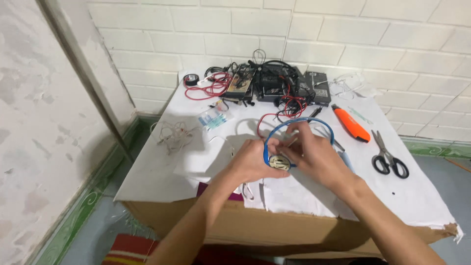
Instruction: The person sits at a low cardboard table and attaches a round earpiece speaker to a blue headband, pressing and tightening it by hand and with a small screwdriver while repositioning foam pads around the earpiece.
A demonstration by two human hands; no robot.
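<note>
Both hands meeting over the middle of the surface (162,167), a white-covered top resting on a cardboard box. Left hand (252,162) curled closed around a small round whitish part (278,162), fingers pinching it at the lower end of a blue cable loop (294,125). Right hand (316,154) closed too, fingertips gripping the same part and the cable from the other side, touching the left hand's fingers. Blue loop arching up and away from both hands, toward the far side of the surface. Red wire (262,122) trailing from just behind the hands up to a black cluster of electronic boxes (279,83) along the back edge by the white brick wall (368,29). Coiled red cable (208,88) and a roll of black tape (191,79) at the far left corner. Orange utility knife (352,123) lying diagonally to the right of the hands, black-handled scissors (388,158) just beyond it, near the right edge, apart from the hand. Thin tangle of pale wire (174,132) on the left side, well apart from the hands. Small clear packet with bluish pieces (213,119) between that tangle and the electronics. Striped red mat (130,250) on the floor below the near edge.
</note>
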